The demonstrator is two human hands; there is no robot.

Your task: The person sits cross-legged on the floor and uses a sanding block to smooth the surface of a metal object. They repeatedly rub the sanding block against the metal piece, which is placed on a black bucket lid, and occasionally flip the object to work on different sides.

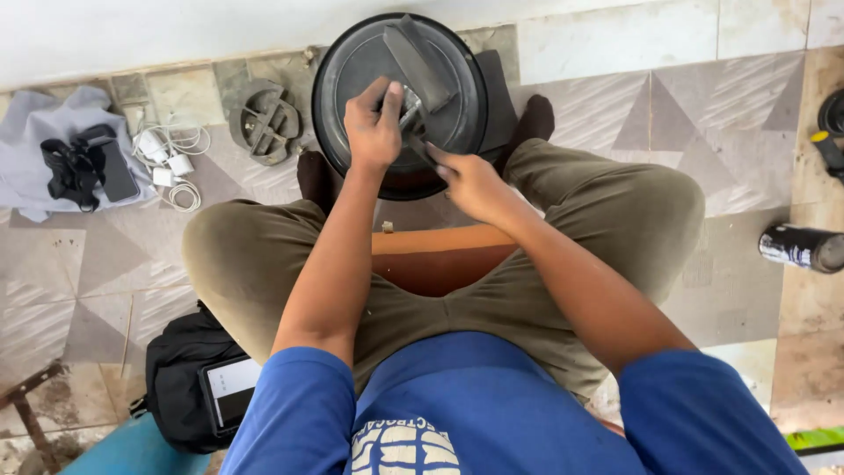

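A person is sitting low over a tiled floor (747, 114), knees spread, and the largest thing in front of them is lying on that floor between their feet: a round black disc-shaped housing (352, 79) with a raised rim and a grey metal blade (420, 60) angling up from its centre. It is looking rigid and fairly heavy, probably metal or hard plastic, smooth on its face and likely slippery there; the rim and the central hub are seeming the surest places to take hold of it, while the blade edge is calling for care.

The left hand (374, 127) is curling over the hub, fingers bent and pressing down on the middle of the disc beside the blade's foot. The right hand (470, 180) is reaching in from the near side, fingers together and pinching at something small at the hub; what exactly it is gripping is hidden.

To the left, a black bag (176, 378) is lying on the floor, and farther off a grey cloth (35, 123), a smaller dark round part (264, 119) and white cables with chargers (171, 163). A dark spray can (804, 246) is lying on its side at the right.
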